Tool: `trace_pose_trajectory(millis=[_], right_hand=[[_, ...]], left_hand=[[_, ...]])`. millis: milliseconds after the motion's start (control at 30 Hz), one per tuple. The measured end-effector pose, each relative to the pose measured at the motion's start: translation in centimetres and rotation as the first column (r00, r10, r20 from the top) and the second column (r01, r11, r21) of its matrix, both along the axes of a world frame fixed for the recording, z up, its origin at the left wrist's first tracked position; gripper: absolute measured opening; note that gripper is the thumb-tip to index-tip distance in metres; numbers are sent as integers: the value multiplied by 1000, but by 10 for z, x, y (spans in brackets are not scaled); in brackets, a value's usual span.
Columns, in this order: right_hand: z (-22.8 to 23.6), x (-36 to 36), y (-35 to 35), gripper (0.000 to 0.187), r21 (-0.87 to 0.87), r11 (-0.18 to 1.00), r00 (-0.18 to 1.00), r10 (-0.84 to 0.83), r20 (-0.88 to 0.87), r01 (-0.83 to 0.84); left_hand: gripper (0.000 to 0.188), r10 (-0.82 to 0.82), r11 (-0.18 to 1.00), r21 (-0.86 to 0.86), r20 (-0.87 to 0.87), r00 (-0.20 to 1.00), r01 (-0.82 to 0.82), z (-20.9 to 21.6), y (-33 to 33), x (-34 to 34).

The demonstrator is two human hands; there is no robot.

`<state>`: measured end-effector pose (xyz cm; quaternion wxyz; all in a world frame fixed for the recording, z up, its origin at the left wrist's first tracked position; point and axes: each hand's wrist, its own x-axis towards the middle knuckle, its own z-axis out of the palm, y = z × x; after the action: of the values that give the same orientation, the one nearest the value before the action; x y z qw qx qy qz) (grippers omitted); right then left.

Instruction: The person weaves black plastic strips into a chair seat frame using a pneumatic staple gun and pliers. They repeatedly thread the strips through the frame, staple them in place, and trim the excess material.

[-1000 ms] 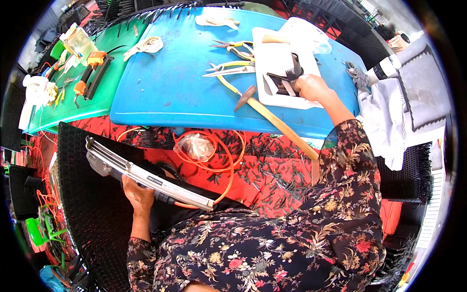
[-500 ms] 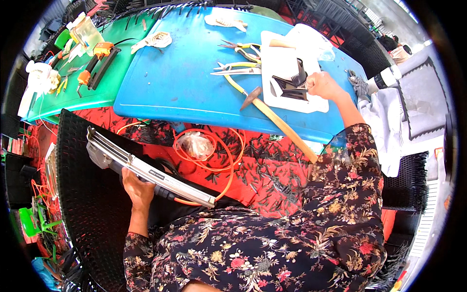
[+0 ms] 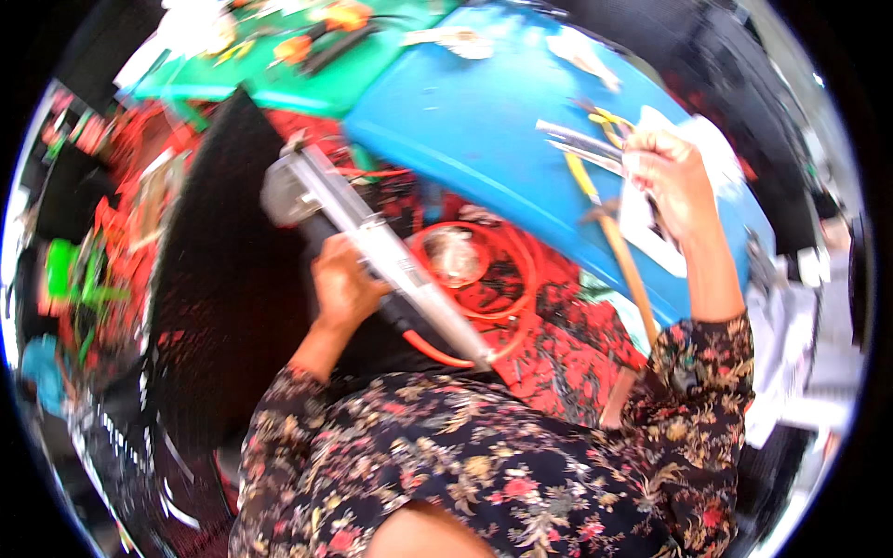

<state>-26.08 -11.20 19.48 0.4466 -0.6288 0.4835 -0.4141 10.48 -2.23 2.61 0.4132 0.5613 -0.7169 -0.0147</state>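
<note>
My left hand (image 3: 346, 284) is closed round the handle of a silver air staple gun (image 3: 395, 256), its long straight magazine slanting down to the right. An orange air hose (image 3: 437, 351) runs beside its lower end. Above the blue table, my right hand (image 3: 672, 177) pinches a narrow dark strip with bright edges (image 3: 588, 149), perhaps a stick of staples; motion blurs it. Beneath that hand lies a white tray (image 3: 665, 253), partly covered. Pliers with yellow handles (image 3: 609, 123) lie close by. A wooden-handled hammer (image 3: 628, 270) lies across the table's near edge.
A black woven panel (image 3: 219, 279) stands at my left. Blue (image 3: 456, 121) and green (image 3: 228, 86) tables meet ahead, with gloves (image 3: 460, 40) and an orange tool (image 3: 346, 14) on them. Dark scraps litter the red floor covering (image 3: 549, 349), where the hose loops round a clear bag (image 3: 453, 258).
My right hand has lifted out of the white tray with the dark strip. My left hand keeps its hold on the staple gun. The whole view has turned and shifted.
</note>
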Motion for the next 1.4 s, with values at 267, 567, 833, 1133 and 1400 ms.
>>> trace_pose_trajectory(millis=[267,567,833,1133,1400], right_hand=[[-54,186,7,11,-19,987,968,163,192,-162],[-73,228,-2,14,-74,997,996,5,87,1],[-67,232,-4,15,-85,978,976,176,-130,-188],[-61,231,-2,18,-131,960,958,220,-185,-246],[-55,223,-3,31,-64,945,924,299,-238,-322]], left_hand=[[46,82,982,162,99,992,-97,2,13,-13],[43,73,990,118,86,994,-83,22,10,-20],[45,55,993,96,69,996,-62,20,8,-20],[53,36,994,102,69,997,-42,32,12,-21],[53,35,991,130,51,998,-42,35,13,-22]])
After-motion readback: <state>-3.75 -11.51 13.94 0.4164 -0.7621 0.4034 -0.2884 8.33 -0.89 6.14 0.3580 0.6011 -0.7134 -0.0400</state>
